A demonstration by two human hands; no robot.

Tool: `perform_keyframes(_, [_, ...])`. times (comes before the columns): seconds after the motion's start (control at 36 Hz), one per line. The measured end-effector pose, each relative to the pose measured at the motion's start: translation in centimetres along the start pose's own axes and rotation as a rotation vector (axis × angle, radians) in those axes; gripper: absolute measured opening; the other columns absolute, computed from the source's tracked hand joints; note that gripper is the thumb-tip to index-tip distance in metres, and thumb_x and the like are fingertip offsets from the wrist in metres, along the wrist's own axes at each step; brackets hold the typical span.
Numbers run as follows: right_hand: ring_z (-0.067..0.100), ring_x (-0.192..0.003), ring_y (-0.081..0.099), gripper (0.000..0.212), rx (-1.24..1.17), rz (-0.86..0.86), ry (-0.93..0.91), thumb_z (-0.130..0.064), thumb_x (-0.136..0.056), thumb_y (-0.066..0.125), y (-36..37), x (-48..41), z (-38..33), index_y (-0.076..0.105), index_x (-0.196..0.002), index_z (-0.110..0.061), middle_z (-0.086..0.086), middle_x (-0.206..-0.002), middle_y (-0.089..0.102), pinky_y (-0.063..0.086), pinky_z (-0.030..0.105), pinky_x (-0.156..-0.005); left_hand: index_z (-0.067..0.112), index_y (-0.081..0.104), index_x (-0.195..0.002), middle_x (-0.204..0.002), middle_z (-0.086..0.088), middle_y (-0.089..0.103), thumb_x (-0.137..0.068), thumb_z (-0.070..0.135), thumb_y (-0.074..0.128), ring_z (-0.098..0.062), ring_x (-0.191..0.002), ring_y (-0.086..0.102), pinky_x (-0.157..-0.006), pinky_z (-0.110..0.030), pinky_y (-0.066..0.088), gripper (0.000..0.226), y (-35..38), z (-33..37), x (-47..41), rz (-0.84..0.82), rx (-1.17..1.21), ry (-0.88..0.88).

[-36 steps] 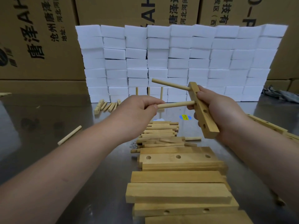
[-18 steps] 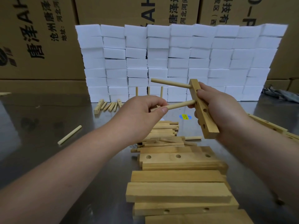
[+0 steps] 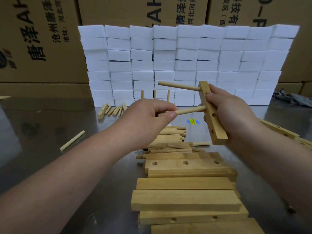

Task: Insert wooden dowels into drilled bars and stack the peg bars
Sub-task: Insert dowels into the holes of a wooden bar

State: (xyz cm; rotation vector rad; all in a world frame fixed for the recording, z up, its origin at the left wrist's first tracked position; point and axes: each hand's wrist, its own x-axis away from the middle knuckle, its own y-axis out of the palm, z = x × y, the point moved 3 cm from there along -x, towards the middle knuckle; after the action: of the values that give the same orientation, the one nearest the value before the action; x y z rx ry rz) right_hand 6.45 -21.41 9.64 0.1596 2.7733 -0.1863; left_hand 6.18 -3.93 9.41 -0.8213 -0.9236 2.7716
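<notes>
Left hand pinches dowel — right hand grips bar.

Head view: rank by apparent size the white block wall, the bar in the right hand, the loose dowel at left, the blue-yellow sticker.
1. white block wall
2. bar in the right hand, though it is nearer the camera
3. loose dowel, shorter and much thinner
4. sticker, smallest

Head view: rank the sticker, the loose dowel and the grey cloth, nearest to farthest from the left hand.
1. Sticker, just right of the left hand.
2. Loose dowel, lower left.
3. Grey cloth, far right.
</notes>
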Motion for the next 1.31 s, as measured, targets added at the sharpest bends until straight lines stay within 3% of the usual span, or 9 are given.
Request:
perform_keyframes(0.11, [0.020, -0.066, 0.042, 0.043, 0.023, -0.022, 0.032, -0.020, -0.094, 0.043, 0.4, -0.1, -0.3, 0.064, -0.068, -0.047, -0.007, -0.057, 0.060, 0.036, 0.032, -0.063, 0.045, 0.058, -0.076, -0.067, 0.005, 0.060, -0.090, 0.032, 0.053, -0.011, -0.057, 0.053, -0.058, -0.020, 0.046, 0.021, -0.2, 0.1, -0.1, 0.029, -0.025, 0.005])
perform_keyframes(0.22, [0.012, -0.054, 0.052, 0.030, -0.058, -0.050, 0.091, -0.022, -0.096, 0.043, 0.8, -0.3, 0.0, 0.063, -0.106, -0.042, -0.004, -0.069, 0.063, 0.046, 0.025, -0.054, 0.043, 0.055, -0.077, -0.059, 0.024, 0.054, -0.093, 0.027, 0.048, 0.003, -0.051, 0.048, -0.046, -0.010, 0.034, 0.023, -0.3, 0.3, 0.0, 0.055, -0.107, 0.041])
perform_keyframes(0.28, [0.012, -0.053, 0.060, 0.034, -0.147, -0.067, 0.108, -0.020, -0.097, 0.043, 1.0, -0.3, 0.1, 0.056, -0.124, -0.037, 0.000, -0.076, 0.064, 0.055, 0.028, -0.059, 0.040, 0.058, -0.085, -0.060, 0.020, 0.052, -0.094, 0.025, 0.045, 0.007, -0.053, 0.045, -0.048, -0.009, 0.032, 0.021, -0.3, 0.5, 0.1, 0.063, -0.150, 0.079])
perform_keyframes(0.47, [0.021, -0.071, 0.072, 0.037, -0.388, -0.152, 0.162, -0.015, -0.100, 0.037, 1.8, 0.3, 0.0, 0.054, -0.131, -0.026, 0.012, -0.088, 0.071, 0.058, 0.026, -0.062, 0.023, 0.066, -0.104, -0.075, 0.010, 0.048, -0.091, 0.027, 0.048, -0.007, -0.076, 0.048, -0.068, -0.026, 0.039, 0.023, -0.4, 1.5, 0.4, 0.136, -0.296, 0.255])
perform_keyframes(0.75, [0.020, -0.073, 0.071, 0.041, -0.348, -0.135, 0.056, -0.017, -0.100, 0.037, 2.0, 0.8, -0.4, 0.044, -0.138, -0.030, 0.010, -0.085, 0.068, 0.057, 0.024, -0.065, 0.030, 0.067, -0.089, -0.058, 0.013, 0.048, -0.091, 0.031, 0.049, 0.001, -0.066, 0.045, -0.056, -0.018, 0.031, 0.018, 0.1, 1.2, 0.7, 0.148, -0.275, 0.241])
perform_keyframes(0.97, [0.020, -0.074, 0.071, 0.039, -0.303, -0.142, 0.016, -0.017, -0.101, 0.037, 1.9, 0.9, -0.6, 0.047, -0.134, -0.033, 0.006, -0.081, 0.067, 0.058, 0.027, -0.064, 0.037, 0.058, -0.071, -0.041, 0.023, 0.045, -0.092, 0.036, 0.045, 0.005, -0.040, 0.043, -0.040, -0.009, 0.031, 0.025, 0.2, 0.7, 0.5, 0.049, -0.110, 0.044])
perform_keyframes(1.08, [0.017, -0.076, 0.071, 0.037, -0.238, -0.133, 0.008, -0.021, -0.100, 0.037, 1.6, 0.5, -0.4, 0.049, -0.131, -0.038, 0.003, -0.083, 0.071, 0.059, 0.032, -0.069, 0.035, 0.059, -0.077, -0.054, 0.014, 0.052, -0.089, 0.046, 0.042, 0.004, -0.047, 0.045, -0.047, -0.018, 0.034, 0.024, -0.1, 1.0, 0.0, 0.033, -0.147, -0.001])
perform_keyframes(1.19, [0.013, -0.069, 0.070, 0.036, -0.219, -0.017, 0.040, -0.022, -0.100, 0.038, 1.0, -0.1, 0.3, 0.047, -0.131, -0.037, -0.002, -0.079, 0.072, 0.059, 0.029, -0.067, 0.036, 0.044, -0.118, -0.085, 0.013, 0.064, -0.086, 0.059, 0.027, -0.002, -0.066, 0.058, -0.065, -0.028, 0.045, 0.042, -0.4, 0.2, -0.1, -0.078, -0.105, -0.166])
perform_keyframes(1.31, [0.011, -0.057, 0.068, 0.029, -0.294, 0.141, 0.110, -0.019, -0.100, 0.036, -0.1, -1.1, 0.8, 0.048, -0.125, -0.030, -0.003, -0.069, 0.071, 0.056, 0.025, -0.058, 0.028, 0.060, -0.106, -0.108, 0.003, 0.065, -0.094, 0.045, 0.033, -0.015, -0.091, 0.062, -0.073, -0.025, 0.045, 0.034, -0.1, -1.1, -0.1, -0.223, -0.338, -0.208])
